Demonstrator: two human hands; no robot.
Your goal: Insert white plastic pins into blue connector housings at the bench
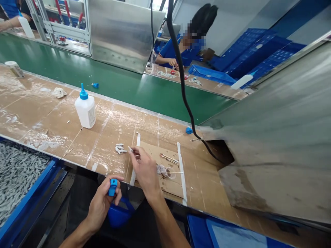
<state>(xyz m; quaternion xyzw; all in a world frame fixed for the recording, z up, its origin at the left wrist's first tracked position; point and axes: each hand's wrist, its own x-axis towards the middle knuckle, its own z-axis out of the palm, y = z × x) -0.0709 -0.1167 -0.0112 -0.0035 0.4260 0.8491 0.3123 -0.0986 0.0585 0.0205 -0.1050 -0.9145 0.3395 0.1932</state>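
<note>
In my left hand (103, 196) is a small blue plastic part (112, 187) with a dark hole in its top, gripped between thumb and fingers over the bench's front edge. My right hand (144, 168) pinches a small grey-white piece (130, 149) above the bench. Just left of those fingertips lies a small pile of grey pieces (120, 148). Under and beyond my right hand is a cardboard sheet (150, 148) taped at both sides. On it sit a small clear cup (170, 173) with a thin stick across it and several cotton swabs (169, 158).
A white bottle with a blue nozzle (86, 110) stands on the bench, left of centre. A black cable (181, 69) hangs before the metal housing (271, 144). A blue bin of grey pieces (20, 175) is at lower left. Beyond the green belt (119, 82) sits a person (168, 58).
</note>
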